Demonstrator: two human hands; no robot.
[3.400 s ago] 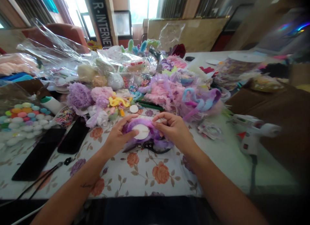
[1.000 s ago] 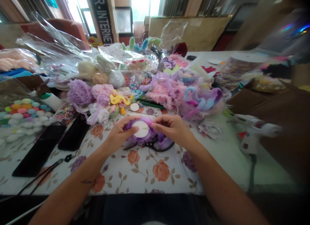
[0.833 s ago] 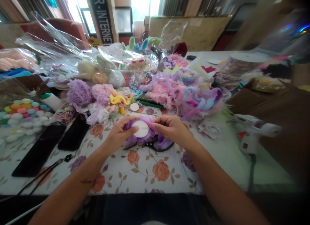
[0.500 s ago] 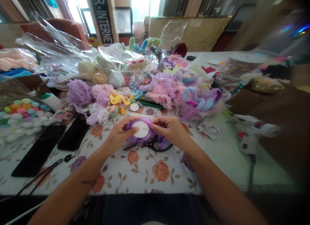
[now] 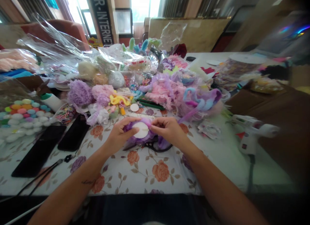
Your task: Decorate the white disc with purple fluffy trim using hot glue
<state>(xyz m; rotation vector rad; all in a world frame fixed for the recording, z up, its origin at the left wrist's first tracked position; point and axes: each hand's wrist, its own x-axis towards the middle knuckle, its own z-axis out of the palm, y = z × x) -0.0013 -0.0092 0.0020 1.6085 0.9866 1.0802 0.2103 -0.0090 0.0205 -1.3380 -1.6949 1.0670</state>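
Note:
A white round disc [image 5: 142, 130] faces up, with fluffy purple trim [image 5: 139, 141] ringed around it. My left hand [image 5: 122, 131] is closed on the disc's left side, its thumb lying on the white face and its fingers behind the trim. At the right edge, my right hand [image 5: 167, 128] pinches the purple trim between thumb and fingertips. Below the disc lie black-handled scissors [image 5: 160, 149], partly covered by the trim. A smaller white disc [image 5: 134, 107] rests on the cloth just beyond my hands.
A glue gun [image 5: 249, 134] stands at the right by a brown cardboard box [image 5: 278, 121]. Two dark phones [image 5: 38, 150] lie left, near a bag of colored pom-poms [image 5: 26, 117]. Purple and pink fluffy trims [image 5: 167, 89] and plastic bags heap across the back. Floral cloth [image 5: 145, 176] covers the front.
Both hands keep their grip at the same spot. The disc and trim show hardly any shift.

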